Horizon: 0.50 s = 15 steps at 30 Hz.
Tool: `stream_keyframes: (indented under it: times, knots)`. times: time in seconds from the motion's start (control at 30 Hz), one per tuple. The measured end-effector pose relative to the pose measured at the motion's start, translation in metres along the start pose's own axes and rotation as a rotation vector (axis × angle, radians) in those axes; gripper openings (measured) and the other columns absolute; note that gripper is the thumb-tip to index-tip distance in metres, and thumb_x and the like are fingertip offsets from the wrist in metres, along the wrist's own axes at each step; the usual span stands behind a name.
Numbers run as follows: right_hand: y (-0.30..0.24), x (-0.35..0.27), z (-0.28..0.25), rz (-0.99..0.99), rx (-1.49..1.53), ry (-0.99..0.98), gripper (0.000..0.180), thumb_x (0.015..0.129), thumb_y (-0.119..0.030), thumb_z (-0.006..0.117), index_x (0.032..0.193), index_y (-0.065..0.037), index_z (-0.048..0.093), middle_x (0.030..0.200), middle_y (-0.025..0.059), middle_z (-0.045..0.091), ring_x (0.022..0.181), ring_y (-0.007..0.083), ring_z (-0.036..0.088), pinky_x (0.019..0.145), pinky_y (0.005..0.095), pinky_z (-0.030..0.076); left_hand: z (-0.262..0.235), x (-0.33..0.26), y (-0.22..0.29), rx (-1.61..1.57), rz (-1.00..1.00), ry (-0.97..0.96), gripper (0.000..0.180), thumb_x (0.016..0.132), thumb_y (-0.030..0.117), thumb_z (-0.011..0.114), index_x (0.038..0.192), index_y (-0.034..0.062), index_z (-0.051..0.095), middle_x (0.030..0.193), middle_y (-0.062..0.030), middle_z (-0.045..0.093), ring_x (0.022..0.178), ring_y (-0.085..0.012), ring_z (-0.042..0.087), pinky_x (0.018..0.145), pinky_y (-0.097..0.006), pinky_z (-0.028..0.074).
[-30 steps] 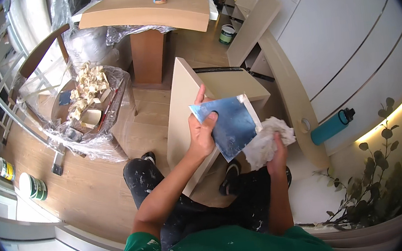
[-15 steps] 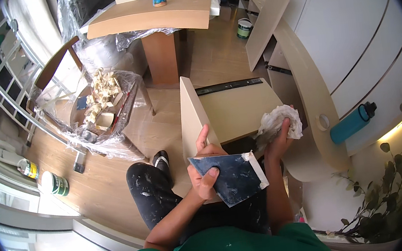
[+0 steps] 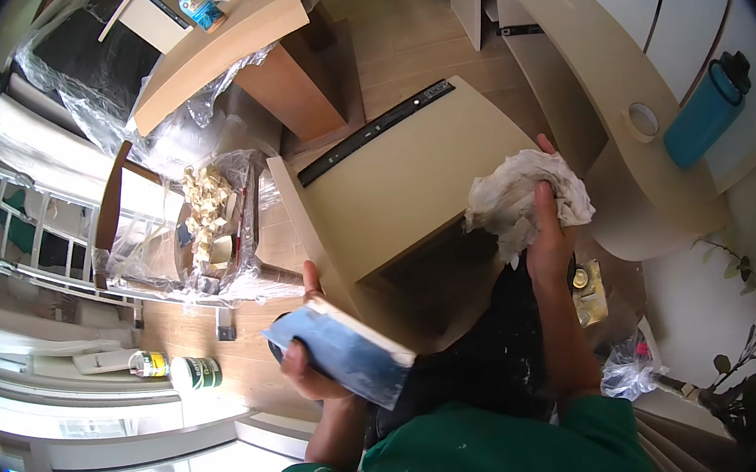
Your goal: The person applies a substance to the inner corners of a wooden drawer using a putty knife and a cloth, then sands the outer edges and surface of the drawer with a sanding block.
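Note:
My left hand (image 3: 304, 361) grips a flat block with a blue face and pale edges (image 3: 349, 351), held low and close to my body at the lower left. Higher up on the right, my right hand (image 3: 548, 240) is closed on a crumpled white rag (image 3: 515, 197). The rag hangs just past the right edge of a beige cabinet panel (image 3: 409, 176) that lies in front of me, with a black rail (image 3: 375, 129) along its far edge. My dark trousers show between the two arms.
A wooden table (image 3: 217, 49) wrapped in plastic sheeting stands at the back with a bottle on it. A plastic-covered chair (image 3: 200, 228) holds crumpled paper. Paint cans (image 3: 193, 374) sit on the floor at left. A teal bottle (image 3: 709, 110) and a tape roll (image 3: 643, 120) rest on a curved shelf.
My left hand brought the blue block down and to the left, away from the rag. My right hand stayed raised with the rag at the panel's right edge. The view tilted closer to the panel.

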State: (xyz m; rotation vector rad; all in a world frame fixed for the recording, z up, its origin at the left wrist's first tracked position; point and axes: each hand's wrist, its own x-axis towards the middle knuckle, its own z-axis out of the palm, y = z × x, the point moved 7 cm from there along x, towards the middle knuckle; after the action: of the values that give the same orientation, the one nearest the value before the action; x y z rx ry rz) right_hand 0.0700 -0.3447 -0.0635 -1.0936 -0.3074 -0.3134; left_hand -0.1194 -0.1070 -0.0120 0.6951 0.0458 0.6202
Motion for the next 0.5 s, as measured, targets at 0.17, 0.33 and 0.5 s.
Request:
stream_keyframes:
  times: [0.17,0.33,0.5]
  knots:
    - [0.029,-0.056,-0.09,0.34,0.218,0.354,0.042,0.094,-0.008,0.061,0.133,0.004,0.051,0.127,0.0155,0.06,0.114,0.0194,0.059,0.098,0.0327,0.047,-0.049,0.053,0.075,0.239,0.236,-0.26,0.033,0.098,0.032,0.042,0.096,0.0044,0.059,0.085,-0.0077,0.06,0.089,-0.0204,0.062,0.111,-0.049,0.037]
    - [-0.001,-0.058,-0.088,0.54,-0.08,-0.265,0.046,0.077,-0.007,0.075,0.12,-0.002,0.06,0.097,0.0056,0.065,0.09,0.0095,0.06,0.08,0.0234,0.048,-0.183,0.064,0.117,0.569,0.116,0.456,0.042,0.101,0.032,0.044,0.131,0.0028,0.049,0.132,-0.0113,0.055,0.119,-0.0232,0.055,0.111,-0.045,0.037]
    - [0.03,-0.066,-0.085,0.604,-0.6,-0.403,0.043,0.077,-0.007,0.075,0.118,-0.002,0.062,0.095,0.0132,0.068,0.091,0.0195,0.066,0.083,0.0331,0.051,-0.255,0.024,0.114,0.938,-0.186,0.552,0.045,0.102,0.034,0.045,0.135,0.0035,0.049,0.126,-0.0105,0.061,0.12,-0.0231,0.055,0.106,-0.042,0.038]
